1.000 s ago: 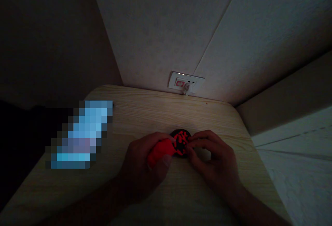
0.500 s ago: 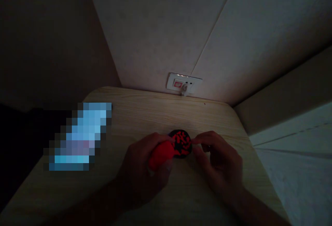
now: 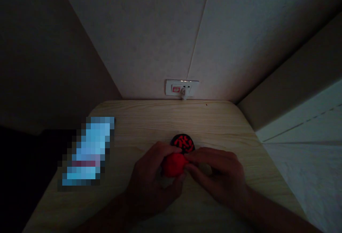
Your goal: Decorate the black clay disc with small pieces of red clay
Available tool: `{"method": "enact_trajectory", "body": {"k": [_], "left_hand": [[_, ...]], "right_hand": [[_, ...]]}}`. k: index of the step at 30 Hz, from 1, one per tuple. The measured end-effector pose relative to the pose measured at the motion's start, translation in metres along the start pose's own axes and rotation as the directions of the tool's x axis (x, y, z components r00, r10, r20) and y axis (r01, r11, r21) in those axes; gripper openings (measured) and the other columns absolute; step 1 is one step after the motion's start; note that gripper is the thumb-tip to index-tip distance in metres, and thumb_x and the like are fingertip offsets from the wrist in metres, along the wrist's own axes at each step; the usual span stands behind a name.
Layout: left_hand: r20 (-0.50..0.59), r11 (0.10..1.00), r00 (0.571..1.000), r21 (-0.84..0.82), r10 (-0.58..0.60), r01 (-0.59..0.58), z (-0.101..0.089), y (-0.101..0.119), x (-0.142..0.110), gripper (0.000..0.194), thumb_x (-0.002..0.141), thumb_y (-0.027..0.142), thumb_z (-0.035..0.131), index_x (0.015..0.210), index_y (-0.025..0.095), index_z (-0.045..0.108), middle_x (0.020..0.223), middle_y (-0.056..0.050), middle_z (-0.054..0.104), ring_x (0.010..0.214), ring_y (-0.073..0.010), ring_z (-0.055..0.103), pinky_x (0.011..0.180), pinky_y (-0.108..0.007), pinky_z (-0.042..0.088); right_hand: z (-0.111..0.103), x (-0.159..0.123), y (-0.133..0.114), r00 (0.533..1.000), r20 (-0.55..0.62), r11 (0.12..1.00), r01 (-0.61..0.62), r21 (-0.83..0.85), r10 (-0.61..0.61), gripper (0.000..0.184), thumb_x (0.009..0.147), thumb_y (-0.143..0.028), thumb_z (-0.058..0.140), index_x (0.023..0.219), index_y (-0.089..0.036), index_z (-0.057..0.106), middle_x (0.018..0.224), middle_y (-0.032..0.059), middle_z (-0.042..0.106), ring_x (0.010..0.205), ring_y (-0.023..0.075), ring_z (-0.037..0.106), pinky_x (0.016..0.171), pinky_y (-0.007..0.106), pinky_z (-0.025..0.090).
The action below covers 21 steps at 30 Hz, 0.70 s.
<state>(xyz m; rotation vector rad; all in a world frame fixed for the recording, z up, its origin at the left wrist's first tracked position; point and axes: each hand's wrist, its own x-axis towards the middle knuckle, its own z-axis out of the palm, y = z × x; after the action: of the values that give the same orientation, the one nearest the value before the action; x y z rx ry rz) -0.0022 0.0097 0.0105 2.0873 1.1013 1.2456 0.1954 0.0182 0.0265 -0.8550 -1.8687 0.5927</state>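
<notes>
Your left hand [image 3: 148, 174] grips the red lump [image 3: 174, 165], nearer you than the red-patterned black disc [image 3: 184, 144]. Your right hand [image 3: 224, 172], at the disc's edge moments ago, now pinches the lump's right side; work seems shifted onto the lump.

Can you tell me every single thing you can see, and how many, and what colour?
Smooth, rounded red lump: one, red, held in the left hand
Flat round disc: one, black, on the table beyond the hands
Squiggly pieces: several, red, on the disc
Wood-grain table: one, pale tan, under the hands
Blurred glowing rectangle: one, blue, table's left side
Rectangular wall socket: one, white, behind the table
Plug: one, pale, in the socket
Patterned wall: greyish, at the back
Left hand: one, shadowed, around the lump
Right hand: one, shadowed, fingertips at the lump's right edge
</notes>
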Motion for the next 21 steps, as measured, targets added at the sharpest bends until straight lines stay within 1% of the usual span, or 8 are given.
{"method": "enact_trajectory", "body": {"k": [5, 10, 12, 15, 17, 21], "left_hand": [[-0.005, 0.999, 1.0, 0.035, 0.007, -0.007, -0.0013, 0.0014, 0.0041, 0.035, 0.075, 0.014, 0.073, 0.109, 0.02, 0.064, 0.094, -0.004, 0.068, 0.081, -0.0168, 0.068, 0.072, -0.026, 0.058], [-0.004, 0.999, 1.0, 0.042, 0.018, -0.018, -0.0016, 0.0022, 0.0033, 0.034, 0.076, 0.016, 0.075, 0.108, 0.02, 0.064, 0.091, -0.004, 0.069, 0.078, -0.0172, 0.068, 0.068, -0.027, 0.059], [-0.003, 0.999, 1.0, 0.05, 0.014, -0.014, -0.0021, 0.0026, 0.0031, 0.034, 0.075, 0.018, 0.076, 0.106, 0.022, 0.064, 0.088, -0.004, 0.069, 0.075, -0.018, 0.068, 0.066, -0.028, 0.059], [0.006, 0.999, 1.0, 0.039, 0.009, -0.01, -0.0034, 0.003, 0.0031, 0.034, 0.074, 0.021, 0.076, 0.107, 0.022, 0.065, 0.087, -0.004, 0.071, 0.073, -0.0187, 0.069, 0.064, -0.028, 0.059], [0.013, 0.999, 1.0, 0.033, 0.005, -0.005, -0.0044, 0.0033, 0.0032, 0.033, 0.076, 0.021, 0.074, 0.108, 0.021, 0.066, 0.088, -0.004, 0.072, 0.074, -0.0185, 0.069, 0.064, -0.027, 0.059], [0.018, 0.999, 1.0, 0.034, 0.021, -0.022, -0.0053, 0.0043, 0.0034, 0.033, 0.076, 0.019, 0.072, 0.109, 0.018, 0.067, 0.09, -0.005, 0.073, 0.077, -0.0168, 0.07, 0.068, -0.025, 0.059]], "right_hand": [[0.0002, -0.0021, 0.0003, 0.999, 0.026, 0.999, 0.03, -0.041, -0.028, 0.024, 0.085, -0.01, 0.073, 0.104, -0.023, 0.076, 0.081, 0.0023, 0.081, 0.066, 0.0156, 0.077, 0.061, 0.023, 0.062], [0.0008, -0.0023, -0.0021, 1.0, 0.003, 0.997, 0.028, -0.074, -0.028, 0.02, 0.084, -0.009, 0.072, 0.099, -0.022, 0.074, 0.076, 0.0023, 0.079, 0.06, 0.0148, 0.073, 0.056, 0.023, 0.061], [0.0012, -0.0016, -0.0025, 1.0, 0.003, 0.997, 0.024, -0.076, -0.024, 0.019, 0.084, -0.01, 0.072, 0.098, -0.023, 0.074, 0.076, 0.0019, 0.08, 0.061, 0.0151, 0.074, 0.057, 0.023, 0.061], [0.0014, -0.0013, -0.0025, 1.0, 0.001, 0.998, 0.022, -0.066, -0.022, 0.023, 0.084, -0.012, 0.073, 0.104, -0.023, 0.074, 0.083, 0.0027, 0.082, 0.067, 0.0162, 0.077, 0.061, 0.024, 0.063], [0.0012, -0.0017, -0.0027, 1.0, 0.0, 0.998, 0.03, -0.062, -0.03, 0.024, 0.084, -0.012, 0.075, 0.105, -0.023, 0.075, 0.084, 0.0028, 0.082, 0.068, 0.0162, 0.078, 0.062, 0.023, 0.064], [0.0008, -0.0029, -0.0034, 0.999, 0.016, 0.996, 0.039, -0.076, -0.038, 0.021, 0.084, -0.01, 0.074, 0.101, -0.023, 0.075, 0.081, 0.0022, 0.081, 0.066, 0.0158, 0.077, 0.06, 0.023, 0.063]]}}
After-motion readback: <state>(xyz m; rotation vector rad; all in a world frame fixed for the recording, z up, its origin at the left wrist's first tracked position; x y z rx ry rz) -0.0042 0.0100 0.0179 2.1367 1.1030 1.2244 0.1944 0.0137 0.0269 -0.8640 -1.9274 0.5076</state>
